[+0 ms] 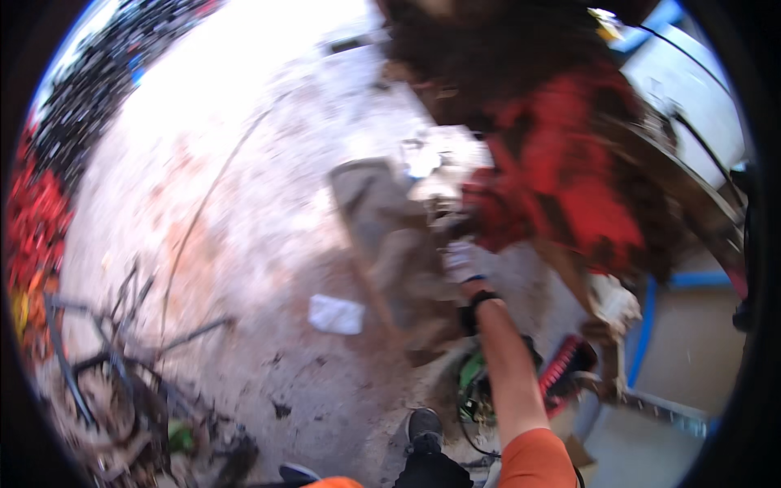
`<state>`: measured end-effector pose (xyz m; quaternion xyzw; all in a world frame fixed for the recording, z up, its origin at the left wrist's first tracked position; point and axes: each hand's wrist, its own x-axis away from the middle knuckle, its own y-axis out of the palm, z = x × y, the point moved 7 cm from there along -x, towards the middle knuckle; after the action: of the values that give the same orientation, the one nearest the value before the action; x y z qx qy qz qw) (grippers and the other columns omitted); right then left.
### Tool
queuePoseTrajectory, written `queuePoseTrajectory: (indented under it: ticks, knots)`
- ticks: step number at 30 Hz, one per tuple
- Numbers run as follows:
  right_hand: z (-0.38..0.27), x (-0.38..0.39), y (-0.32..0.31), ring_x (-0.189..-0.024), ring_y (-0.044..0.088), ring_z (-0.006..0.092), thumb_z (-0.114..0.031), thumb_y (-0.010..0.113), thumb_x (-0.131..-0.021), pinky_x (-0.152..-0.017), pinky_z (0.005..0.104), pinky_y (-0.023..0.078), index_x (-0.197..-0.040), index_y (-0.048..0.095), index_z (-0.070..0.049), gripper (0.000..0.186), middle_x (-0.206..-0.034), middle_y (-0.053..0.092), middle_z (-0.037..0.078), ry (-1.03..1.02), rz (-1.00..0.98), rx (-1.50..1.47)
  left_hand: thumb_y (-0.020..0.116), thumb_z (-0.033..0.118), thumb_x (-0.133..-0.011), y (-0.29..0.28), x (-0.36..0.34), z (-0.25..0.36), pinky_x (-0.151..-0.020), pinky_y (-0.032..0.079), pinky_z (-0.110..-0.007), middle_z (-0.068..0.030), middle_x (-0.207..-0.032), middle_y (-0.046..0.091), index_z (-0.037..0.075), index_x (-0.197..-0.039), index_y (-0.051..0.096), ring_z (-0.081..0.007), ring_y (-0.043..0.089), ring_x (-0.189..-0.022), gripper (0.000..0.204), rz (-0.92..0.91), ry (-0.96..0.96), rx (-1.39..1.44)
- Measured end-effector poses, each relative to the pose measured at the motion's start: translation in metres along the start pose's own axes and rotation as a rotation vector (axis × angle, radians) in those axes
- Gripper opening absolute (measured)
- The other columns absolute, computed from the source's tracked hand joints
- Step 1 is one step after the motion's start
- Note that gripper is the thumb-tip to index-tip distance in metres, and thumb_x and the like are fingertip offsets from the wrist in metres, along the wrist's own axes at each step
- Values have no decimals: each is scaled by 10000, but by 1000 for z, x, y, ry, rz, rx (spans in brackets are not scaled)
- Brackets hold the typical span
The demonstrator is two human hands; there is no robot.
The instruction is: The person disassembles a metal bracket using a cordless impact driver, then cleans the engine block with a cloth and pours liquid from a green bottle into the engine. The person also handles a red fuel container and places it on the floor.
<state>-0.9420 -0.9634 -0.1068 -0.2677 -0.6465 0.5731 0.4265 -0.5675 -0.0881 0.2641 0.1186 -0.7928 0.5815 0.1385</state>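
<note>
My right arm stretches forward from an orange sleeve, with a black band at the wrist. My right hand (460, 262), in what looks like a whitish glove, is smeared by motion and its fingers cannot be made out. Just left of it is a long grey-brown piece (382, 236), blurred, like a board or stiff sack; whether the hand grips it I cannot tell. Beyond the hand looms a large red and dark-brown rusty-looking object (569, 171), also blurred. My left hand is not in view; only a bit of orange clothing shows at the lower edge.
Bent metal tubes (98, 342) lie among debris at lower left. A white sheet-like scrap (336, 315) is on the pale ground. Red and green items (565, 370) lie beside my forearm. Blue-edged panels (683, 342) stand at right, and dark and red heaps (37, 244) at far left.
</note>
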Motion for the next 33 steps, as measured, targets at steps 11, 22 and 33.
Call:
queuePoseTrajectory:
  ticks: [11,22,33]
  knots:
    - [86,104,0,-1123,685,394,-167,719,-944,-958,490,567,-1307,693,-53,382,-1219,685,205,-2,141,-265,886,321,-804,133,180,-166,-1178,496,-506,-260,-1619,480,54,-1573,508,-463,544,-1432,898,-195,-520,134]
    - [-306,275,-72,-981,702,433,-190,817,-871,-884,517,586,-1267,717,-39,435,-1098,711,214,-916,-279,-559,871,292,-867,261,75,-170,-1159,517,-510,-292,-1532,571,41,-1571,524,-488,585,-1400,824,-257,-354,422]
    - [-754,270,-52,-1035,742,437,-285,716,-951,-908,512,598,-1202,764,-112,309,-1110,775,206,-1165,-501,-372,911,377,-848,355,109,-177,-1102,555,-487,-229,-1475,595,32,-1530,565,-401,660,-1320,839,-374,-399,669]
